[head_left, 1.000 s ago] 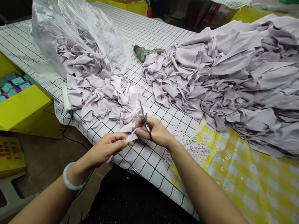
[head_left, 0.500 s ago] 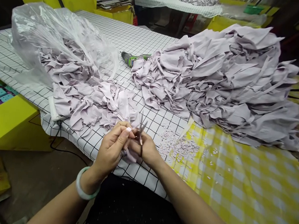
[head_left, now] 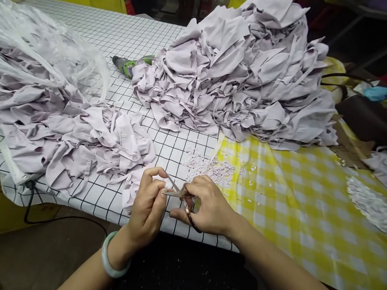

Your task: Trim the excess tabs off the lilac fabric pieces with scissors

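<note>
My right hand [head_left: 209,203] grips a small pair of scissors [head_left: 181,192], fingers in the dark handles. The blades stand apart and point left, their tips at my left fingertips. My left hand [head_left: 148,205] is closed in a pinch on a pale lilac cloth piece [head_left: 130,193], which shows behind the fingers; the pinched edge is too small to make out. Beyond the left hand lies a loose heap of lilac cloth pieces [head_left: 98,143]. Tiny cut scraps [head_left: 213,168] are scattered just past the scissors.
A large lilac cloth pile [head_left: 230,77] fills the back right. A clear plastic bag [head_left: 55,44] with cloth sits left, a green-and-grey tool [head_left: 126,65] between. A yellow checked sheet [head_left: 301,213] covers the right, bearing a scrap heap [head_left: 371,206]. A black cable [head_left: 67,218] hangs at the left edge.
My view has swung right and down. The scissors have turned from pointing upward to pointing left at my left fingers. The white bit between my left fingertips no longer shows.
</note>
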Demonstrator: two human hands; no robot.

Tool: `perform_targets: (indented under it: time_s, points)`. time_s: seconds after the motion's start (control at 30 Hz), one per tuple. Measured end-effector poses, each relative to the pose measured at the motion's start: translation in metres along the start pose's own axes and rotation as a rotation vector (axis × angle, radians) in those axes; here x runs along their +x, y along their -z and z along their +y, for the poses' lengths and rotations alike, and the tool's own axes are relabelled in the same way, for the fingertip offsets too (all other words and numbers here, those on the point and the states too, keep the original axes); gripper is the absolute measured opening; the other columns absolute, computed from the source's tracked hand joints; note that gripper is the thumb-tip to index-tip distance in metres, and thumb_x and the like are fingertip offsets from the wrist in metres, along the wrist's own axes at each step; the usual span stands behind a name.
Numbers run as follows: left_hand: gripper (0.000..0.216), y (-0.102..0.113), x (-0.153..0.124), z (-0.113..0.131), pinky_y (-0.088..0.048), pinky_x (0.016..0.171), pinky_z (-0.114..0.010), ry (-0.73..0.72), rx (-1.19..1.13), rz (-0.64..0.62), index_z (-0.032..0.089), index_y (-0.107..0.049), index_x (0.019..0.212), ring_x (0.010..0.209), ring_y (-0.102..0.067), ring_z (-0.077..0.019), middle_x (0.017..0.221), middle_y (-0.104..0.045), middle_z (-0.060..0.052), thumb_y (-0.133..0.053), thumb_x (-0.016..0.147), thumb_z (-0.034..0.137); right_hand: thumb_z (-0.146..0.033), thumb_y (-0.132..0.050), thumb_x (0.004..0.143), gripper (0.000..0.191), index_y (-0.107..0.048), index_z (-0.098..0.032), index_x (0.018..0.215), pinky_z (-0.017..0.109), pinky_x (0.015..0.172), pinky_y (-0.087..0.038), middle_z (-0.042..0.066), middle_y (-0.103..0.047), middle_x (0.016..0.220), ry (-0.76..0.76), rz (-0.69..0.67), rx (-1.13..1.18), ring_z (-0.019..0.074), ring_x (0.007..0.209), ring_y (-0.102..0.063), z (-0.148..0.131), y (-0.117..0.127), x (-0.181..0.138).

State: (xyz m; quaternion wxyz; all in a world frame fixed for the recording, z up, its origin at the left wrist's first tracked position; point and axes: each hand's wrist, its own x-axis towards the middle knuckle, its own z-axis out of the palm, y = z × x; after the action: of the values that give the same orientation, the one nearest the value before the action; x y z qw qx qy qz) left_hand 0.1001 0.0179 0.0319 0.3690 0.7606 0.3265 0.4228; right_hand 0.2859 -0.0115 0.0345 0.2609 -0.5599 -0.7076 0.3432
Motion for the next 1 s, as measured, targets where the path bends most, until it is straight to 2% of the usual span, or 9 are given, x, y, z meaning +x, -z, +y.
perform_targets:
  time_s: [0.2, 0.53, 0.8, 1.0]
  points:
    - [0.024, -0.002, -0.002, -0.002, -0.043, 0.092, -0.036, -0.012, 0.019, -0.044, 0.02, -0.052, 0.09, 0.111, -0.044, -0.021, 0.108, -0.045, -0.007, -0.034, 0.1, 0.007, -0.067, -0.071, 0.076, 0.054, -0.05, -0.02, 0.058, 0.035, 0.077, -0.039, -0.001, -0.055, 0.057, 0.0, 0.011, -0.005, 0.016, 0.063, -0.049, 0.003, 0.002, -0.001]
    - [0.025, -0.006, 0.001, -0.002, -0.04, 0.091, -0.039, -0.05, 0.005, -0.072, 0.02, -0.055, 0.097, 0.11, -0.042, -0.023, 0.094, -0.046, -0.006, -0.034, 0.102, 0.008, -0.062, -0.072, 0.077, 0.052, -0.048, -0.021, 0.057, 0.035, 0.076, -0.037, -0.002, -0.054, 0.054, 0.017, 0.03, 0.008, 0.0146, 0.059, -0.045, 0.003, 0.002, -0.001]
    - [0.023, -0.006, 0.001, -0.003, -0.042, 0.089, -0.037, -0.026, 0.015, -0.088, 0.019, -0.054, 0.095, 0.11, -0.044, -0.0216, 0.101, -0.045, -0.007, -0.035, 0.101, 0.006, -0.062, -0.071, 0.079, 0.055, -0.045, -0.02, 0.054, 0.034, 0.074, -0.037, -0.004, -0.05, 0.05, -0.004, 0.048, 0.027, 0.0124, 0.055, -0.044, 0.005, 0.0, -0.005]
    - [0.025, -0.01, 0.004, -0.003, -0.043, 0.086, -0.037, -0.054, 0.006, -0.118, 0.021, -0.047, 0.085, 0.11, -0.044, -0.0231, 0.089, -0.045, -0.005, -0.037, 0.1, 0.003, -0.064, -0.068, 0.081, 0.057, -0.045, -0.02, 0.052, 0.031, 0.069, -0.036, -0.005, -0.046, 0.048, -0.013, 0.078, 0.038, 0.0108, 0.051, -0.04, 0.009, 0.001, -0.01]
